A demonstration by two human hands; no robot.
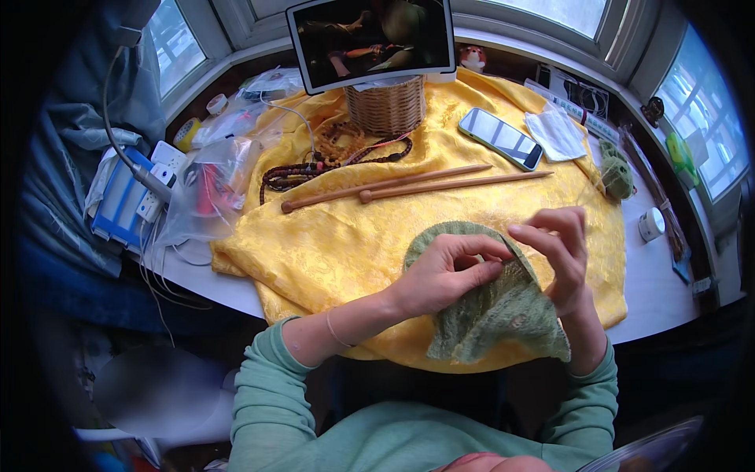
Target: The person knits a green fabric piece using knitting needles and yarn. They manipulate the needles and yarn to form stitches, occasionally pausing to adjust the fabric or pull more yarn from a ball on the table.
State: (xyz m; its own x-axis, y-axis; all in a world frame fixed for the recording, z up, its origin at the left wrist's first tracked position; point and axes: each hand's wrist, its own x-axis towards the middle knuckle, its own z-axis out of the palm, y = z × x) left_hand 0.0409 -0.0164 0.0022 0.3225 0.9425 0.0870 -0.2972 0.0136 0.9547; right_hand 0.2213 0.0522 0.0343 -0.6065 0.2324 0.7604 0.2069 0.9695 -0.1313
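Note:
A piece of green knitted fabric (495, 318) hangs from my left hand (448, 268), whose thumb and fingers pinch it near its upper edge. A thin dark needle tip seems to stand at that edge, beside my left fingertips. My right hand (554, 253) is raised just right of the knitting, its fingers bent and apart; whether a thread runs to it cannot be told. A ball of green yarn (616, 171) lies at the right. Two wooden knitting needles (413, 186) lie beyond my hands on the yellow cloth (330, 253).
Behind the needles stand a wicker basket (386, 106) and a tablet (377, 41). Beaded strands (295, 174) lie at its left, a phone (500, 138) and white tissue (554, 133) at its right. A power strip (159, 183) and plastic bags (206, 183) are far left, a small white jar (651, 224) far right.

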